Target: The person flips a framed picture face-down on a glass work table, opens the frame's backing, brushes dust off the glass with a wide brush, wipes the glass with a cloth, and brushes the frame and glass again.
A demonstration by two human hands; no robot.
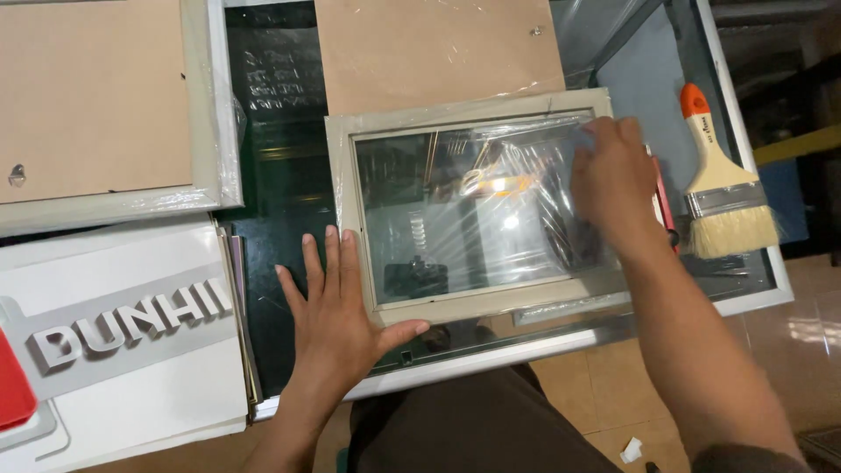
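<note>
My left hand (337, 311) lies flat, fingers open, on the breakable glass picture frame (469, 206), so I'd hold its edges, while my right hand (613, 180) pinches slippery plastic wrap (526, 166).

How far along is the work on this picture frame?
Done: the frame lies flat on the glass table with its glass pane in. In hand: the left hand steadies the frame's lower left corner; the right hand presses on the pane's right side. Left: the brush lies untouched, and clear wrap covers the backing board.
</note>
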